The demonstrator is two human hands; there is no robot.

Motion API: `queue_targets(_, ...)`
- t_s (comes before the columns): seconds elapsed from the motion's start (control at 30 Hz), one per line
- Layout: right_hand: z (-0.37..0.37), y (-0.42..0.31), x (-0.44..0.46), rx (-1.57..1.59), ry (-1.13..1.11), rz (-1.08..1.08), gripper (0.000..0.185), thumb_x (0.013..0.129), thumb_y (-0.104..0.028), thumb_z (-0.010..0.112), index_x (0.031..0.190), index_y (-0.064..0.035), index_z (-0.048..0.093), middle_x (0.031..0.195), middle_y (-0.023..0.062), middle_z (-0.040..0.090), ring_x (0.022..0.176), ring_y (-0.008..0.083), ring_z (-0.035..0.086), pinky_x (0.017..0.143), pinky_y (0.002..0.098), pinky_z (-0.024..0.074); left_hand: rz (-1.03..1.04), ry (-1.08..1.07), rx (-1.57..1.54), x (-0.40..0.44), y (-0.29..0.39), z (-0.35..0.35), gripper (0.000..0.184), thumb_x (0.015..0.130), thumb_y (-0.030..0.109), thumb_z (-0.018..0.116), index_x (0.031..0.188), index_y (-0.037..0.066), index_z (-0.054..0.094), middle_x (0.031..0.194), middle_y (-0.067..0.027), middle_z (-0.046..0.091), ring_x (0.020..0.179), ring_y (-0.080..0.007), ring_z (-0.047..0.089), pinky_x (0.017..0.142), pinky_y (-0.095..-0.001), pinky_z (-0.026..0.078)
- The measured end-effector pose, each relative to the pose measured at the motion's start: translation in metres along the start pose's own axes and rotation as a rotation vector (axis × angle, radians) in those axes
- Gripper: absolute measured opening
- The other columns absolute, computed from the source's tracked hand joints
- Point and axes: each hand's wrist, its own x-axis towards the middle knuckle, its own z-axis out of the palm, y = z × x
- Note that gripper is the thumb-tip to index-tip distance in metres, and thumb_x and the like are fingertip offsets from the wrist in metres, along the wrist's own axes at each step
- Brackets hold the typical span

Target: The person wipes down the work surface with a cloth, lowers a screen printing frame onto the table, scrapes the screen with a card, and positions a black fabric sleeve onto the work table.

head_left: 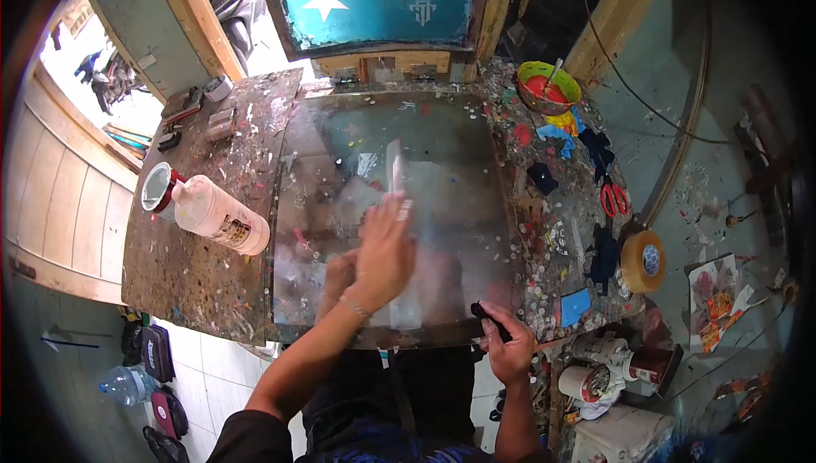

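My left hand (387, 246) reaches over the middle of a stained glass-like sheet (340, 195), palm down, its fingers stretched forward and smeared by motion. Just beyond the fingertips shows a pale, narrow streak (395, 164); whether it is a clear strip or a reflection I cannot make out. A darker reflection of the hand shows on the sheet to its left. My right hand (510, 344) is at the front right edge of the table, its fingers closed around a small black object (482, 310) whose kind is partly hidden.
A pink-white bottle (223, 215) and an open can (159, 187) stand at left. A teal printing screen (391, 0) rises behind. At right are a bowl of red paint (548, 89), red-handled scissors (614, 200), a tape roll (643, 262) and dark cloth scraps (605, 256).
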Motion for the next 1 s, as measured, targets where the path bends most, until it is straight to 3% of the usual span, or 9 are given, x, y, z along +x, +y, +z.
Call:
queue_targets(0.13,0.008,-0.004,0.010,-0.058,0.015,0.048,0.022,0.091,-0.002,0.059,0.111,-0.0016,0.068,0.110,0.0101,0.069,0.085,0.0149,0.067,0.063,0.0273,0.0542,-0.258,0.134,-0.165,-0.048,-0.050,-0.028,0.056,0.094,0.016,0.053,0.144,-0.001,0.035,0.145,-0.0225,0.042,0.141,-0.0364,0.030,0.117,-0.0489,0.014)
queue_targets(0.2,0.024,-0.011,0.030,-0.246,0.127,-0.247,0.022,0.090,-0.002,0.060,0.110,-0.0001,0.068,0.108,0.0141,0.069,0.095,0.0247,0.068,0.079,0.0325,0.0544,-0.261,0.090,-0.135,-0.068,-0.060,-0.037,0.056,0.095,0.018,0.053,0.144,-0.002,0.034,0.146,-0.0226,0.041,0.141,-0.0368,0.030,0.117,-0.0490,0.014)
queue_targets(0.23,0.037,-0.017,0.038,-0.182,0.086,-0.214,0.025,0.090,-0.003,0.059,0.113,0.0017,0.066,0.115,0.0187,0.066,0.106,0.0321,0.065,0.091,0.0365,0.0504,-0.258,0.044,-0.107,-0.075,-0.062,-0.039,0.056,0.096,0.020,0.052,0.144,-0.002,0.033,0.146,-0.0228,0.040,0.140,-0.0373,0.031,0.117,-0.0491,0.013)
queue_targets(0.33,0.092,-0.006,0.050,-0.245,-0.150,-0.291,0.032,0.091,-0.008,0.059,0.121,0.0014,0.061,0.128,0.0192,0.059,0.118,0.0316,0.059,0.100,0.0426,0.0451,-0.372,-0.027,-0.147,-0.092,-0.061,-0.039,0.056,0.096,0.021,0.052,0.144,-0.002,0.033,0.146,-0.0234,0.040,0.140,-0.0364,0.033,0.117,-0.0494,0.012)
queue_targets(0.4,0.121,-0.003,0.066,-0.576,-0.368,-0.665,0.042,0.091,-0.019,0.059,0.129,-0.0007,0.054,0.139,0.0176,0.050,0.130,0.0308,0.048,0.108,0.0489,0.0366,-0.400,-0.033,-0.198,-0.096,-0.060,-0.037,0.057,0.096,0.021,0.052,0.144,-0.003,0.032,0.145,-0.0242,0.041,0.139,-0.0362,0.034,0.117,-0.0492,0.013)
queue_targets(0.5,0.153,0.019,0.129,-0.631,-0.359,-0.703,0.047,0.092,-0.025,0.057,0.132,-0.0010,0.052,0.143,0.0160,0.046,0.136,0.0293,0.039,0.113,0.0525,0.0257,-0.462,-0.066,-0.295,-0.093,-0.053,-0.040,0.060,0.095,0.021,0.053,0.144,-0.005,0.029,0.143,-0.0256,0.043,0.138,-0.0357,0.035,0.117,-0.0486,0.013)
queue_targets(0.67,0.166,0.012,0.225,-0.624,-0.273,-0.600,0.044,0.095,-0.022,0.049,0.134,-0.0009,0.051,0.145,0.0155,0.045,0.135,0.0302,0.040,0.113,0.0515,0.0259,-0.502,-0.017,-0.595,-0.093,-0.044,-0.028,0.065,0.095,0.022,0.055,0.144,-0.008,0.025,0.145,-0.0257,0.041,0.139,-0.0370,0.034,0.118,-0.0474,0.013)
queue_targets(0.77,0.170,0.025,0.215,-0.662,-0.318,-0.713,0.044,0.094,-0.020,0.050,0.134,0.0000,0.051,0.144,0.0164,0.045,0.136,0.0310,0.039,0.113,0.0518,0.0260,-0.311,-0.140,-0.233,-0.086,-0.026,-0.030,0.077,0.094,0.029,0.055,0.147,-0.010,0.016,0.153,-0.0281,0.022,0.146,-0.0371,0.015,0.118,-0.0474,0.006)
queue_targets(1.0,0.144,0.008,0.163,-0.605,-0.359,-0.643,0.044,0.094,-0.019,0.048,0.133,0.0006,0.051,0.144,0.0165,0.046,0.137,0.0312,0.038,0.114,0.0521,0.0253,-0.169,-0.321,0.113,-0.080,0.000,0.003,0.092,0.093,0.052,0.048,0.145,-0.015,0.015,0.154,-0.0296,0.015,0.147,-0.0380,0.008,0.118,-0.0507,0.003)
